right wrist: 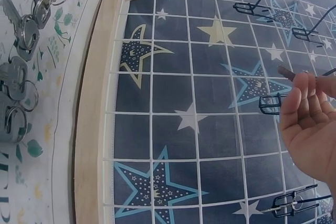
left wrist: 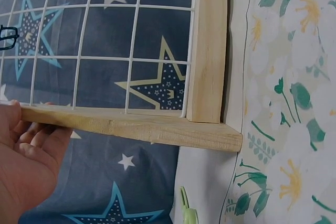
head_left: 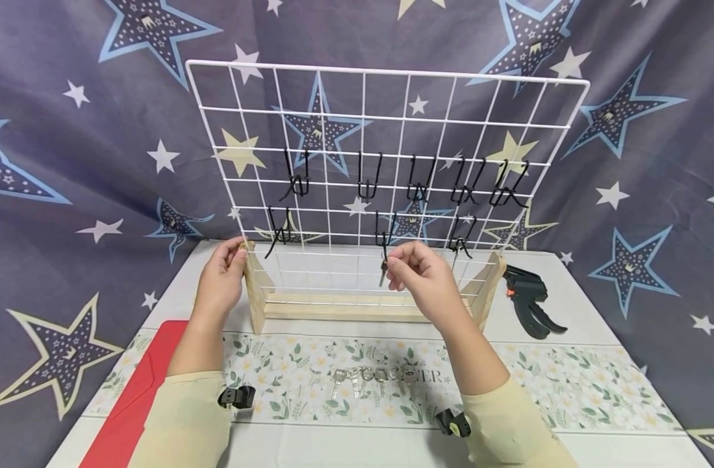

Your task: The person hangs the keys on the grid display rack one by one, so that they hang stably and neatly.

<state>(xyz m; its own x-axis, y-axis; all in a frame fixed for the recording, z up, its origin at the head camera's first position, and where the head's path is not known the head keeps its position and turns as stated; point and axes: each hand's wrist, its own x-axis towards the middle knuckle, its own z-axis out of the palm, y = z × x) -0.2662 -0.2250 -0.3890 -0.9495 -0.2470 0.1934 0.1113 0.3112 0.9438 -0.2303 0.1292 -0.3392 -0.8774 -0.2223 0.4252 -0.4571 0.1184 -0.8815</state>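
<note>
My left hand point(head_left: 219, 286) holds the left wooden side piece point(left wrist: 131, 127) of a stand, thumb and fingers on its upper end. The stand carries a white wire grid panel point(head_left: 364, 122) with several black double-prong hooks point(head_left: 418, 192). In front of the lower middle hook point(head_left: 383, 237), my right hand point(head_left: 427, 276) pinches a small key point(head_left: 383, 273), its blade pointing down. The right wrist view shows only the tip of that key point(right wrist: 286, 72) past the fingers. A thin metal piece, perhaps another key, hangs at the lower right hook point(head_left: 460, 242).
Several keys with rings point(head_left: 381, 377) lie in a row on the floral strip point(head_left: 298, 370) before the stand. A black clamp point(head_left: 529, 299) with an orange part lies right of it. On the left lies a red folder-like item point(head_left: 140, 383). A star-patterned curtain point(head_left: 52, 227) hangs behind.
</note>
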